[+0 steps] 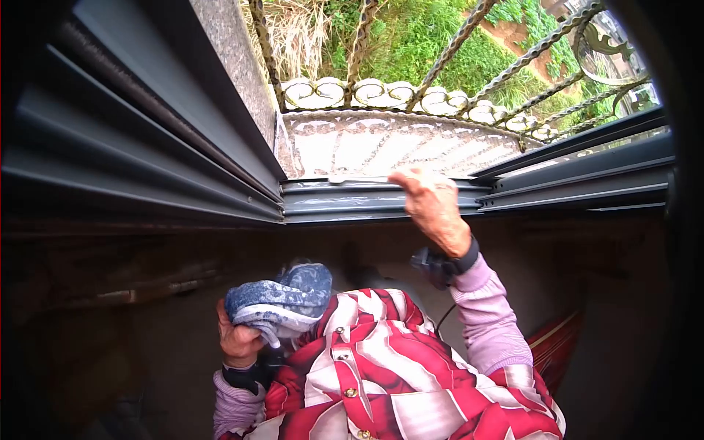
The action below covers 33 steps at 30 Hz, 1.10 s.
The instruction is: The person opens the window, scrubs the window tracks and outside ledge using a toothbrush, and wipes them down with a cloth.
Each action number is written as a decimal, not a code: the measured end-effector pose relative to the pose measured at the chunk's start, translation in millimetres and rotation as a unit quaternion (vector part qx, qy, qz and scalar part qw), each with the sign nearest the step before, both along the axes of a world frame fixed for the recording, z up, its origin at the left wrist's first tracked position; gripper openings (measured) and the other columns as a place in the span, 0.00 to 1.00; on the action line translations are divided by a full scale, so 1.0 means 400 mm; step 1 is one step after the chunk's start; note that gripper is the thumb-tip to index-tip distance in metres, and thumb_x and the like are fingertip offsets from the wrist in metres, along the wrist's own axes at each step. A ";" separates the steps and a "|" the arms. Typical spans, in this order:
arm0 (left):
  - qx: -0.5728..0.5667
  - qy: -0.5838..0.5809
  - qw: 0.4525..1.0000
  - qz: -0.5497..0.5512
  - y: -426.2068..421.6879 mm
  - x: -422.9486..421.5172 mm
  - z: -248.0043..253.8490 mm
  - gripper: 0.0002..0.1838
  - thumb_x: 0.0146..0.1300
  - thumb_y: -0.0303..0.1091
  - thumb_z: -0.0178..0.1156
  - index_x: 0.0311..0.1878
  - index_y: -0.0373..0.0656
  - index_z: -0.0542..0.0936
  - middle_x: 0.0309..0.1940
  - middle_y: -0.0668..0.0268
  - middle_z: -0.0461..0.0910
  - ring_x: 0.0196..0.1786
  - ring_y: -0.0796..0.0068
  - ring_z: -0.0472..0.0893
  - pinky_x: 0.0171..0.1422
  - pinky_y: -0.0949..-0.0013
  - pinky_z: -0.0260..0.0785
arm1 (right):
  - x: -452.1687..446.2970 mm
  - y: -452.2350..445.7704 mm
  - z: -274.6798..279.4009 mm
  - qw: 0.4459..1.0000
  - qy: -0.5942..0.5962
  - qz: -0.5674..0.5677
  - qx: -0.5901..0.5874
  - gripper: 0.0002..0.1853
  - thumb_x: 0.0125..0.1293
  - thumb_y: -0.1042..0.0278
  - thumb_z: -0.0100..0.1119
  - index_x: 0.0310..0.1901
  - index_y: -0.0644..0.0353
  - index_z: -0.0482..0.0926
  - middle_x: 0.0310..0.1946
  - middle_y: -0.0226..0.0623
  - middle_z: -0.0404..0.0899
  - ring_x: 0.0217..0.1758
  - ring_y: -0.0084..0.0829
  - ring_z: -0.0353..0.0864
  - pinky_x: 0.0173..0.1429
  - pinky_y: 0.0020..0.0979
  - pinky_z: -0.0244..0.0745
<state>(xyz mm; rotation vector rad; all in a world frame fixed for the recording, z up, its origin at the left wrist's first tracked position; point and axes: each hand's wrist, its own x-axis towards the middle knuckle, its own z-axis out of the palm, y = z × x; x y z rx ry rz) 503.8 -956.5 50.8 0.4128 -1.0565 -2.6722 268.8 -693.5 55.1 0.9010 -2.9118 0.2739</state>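
My left hand (238, 339) is closed around a bunched blue-and-white cloth (282, 297), held in front of my chest at the lower left. Above the window's sliding track (345, 199), my right hand (433, 205) is curled, with its fingertips pointing left. A thin, pale, stick-like thing (359, 179) runs left from those fingertips along the outer edge of the track; its exact kind is too small to make out. The track is dark grey metal with wet-looking, shiny grooves.
Dark window frames (183, 125) rise at the left, with more sliding frame rails (579, 176) at the right. Outside lies a wet, pale ledge (396, 143) bordered by an ornate metal railing (411, 95). A dark red object (554, 345) stands behind my right arm.
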 end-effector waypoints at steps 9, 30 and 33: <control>0.004 0.029 0.999 -0.037 0.011 -0.027 -0.013 0.31 0.34 0.24 0.52 0.51 0.30 0.76 0.44 0.50 0.81 0.46 0.56 0.82 0.56 0.59 0.74 | 0.034 -0.133 -0.079 0.988 0.002 0.062 -0.139 0.18 0.53 0.78 0.53 0.44 0.47 0.80 0.31 0.37 0.78 0.32 0.38 0.81 0.33 0.36 0.76; -0.020 0.004 0.997 -0.077 0.018 -0.083 -0.026 0.30 0.34 0.25 0.51 0.49 0.29 0.75 0.42 0.51 0.81 0.45 0.56 0.82 0.56 0.58 0.74 | 0.035 0.170 0.001 0.993 0.097 -0.069 -0.022 0.15 0.54 0.79 0.54 0.40 0.48 0.81 0.29 0.36 0.74 0.32 0.37 0.78 0.32 0.35 0.74; -0.029 0.007 0.997 -0.066 0.017 -0.085 -0.020 0.31 0.35 0.26 0.50 0.50 0.29 0.75 0.43 0.50 0.81 0.46 0.56 0.82 0.56 0.58 0.74 | 0.060 0.182 0.069 0.985 0.140 -0.102 -0.016 0.16 0.51 0.80 0.55 0.40 0.48 0.82 0.28 0.35 0.72 0.31 0.36 0.78 0.33 0.36 0.74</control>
